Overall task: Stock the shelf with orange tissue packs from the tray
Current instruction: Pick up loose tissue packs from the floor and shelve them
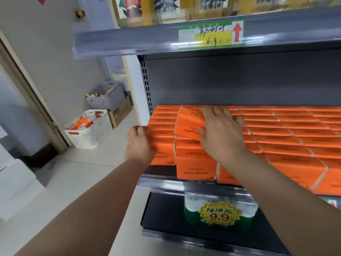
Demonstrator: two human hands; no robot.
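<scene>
Head view: looks well along. Finds the middle shelf (160, 170) nearly full of orange tissue packs (286, 137), stood in close rows from the left end out past the right edge of frame.

Presses one more, a tilted pack (190, 117), down onto the second row from the left with the right hand (221, 133). Lays the fingers (217, 111) straight and spread flat over its top, thumb against its near face, grasping nothing. Not yet seated level.

Braces the outer end of the leftmost row with the left hand (139, 143), knuckles bent, tips hidden behind the packs. Cannot tell whether gripping or merely pushing.

Shows a white tray (96, 137) on the floor, well apart to the left, with several orange packs inside. Leaves, as judged, this much to do: levelling the tilted pack, then fetching the remainder, with seemingly little room left on the shelf.
</scene>
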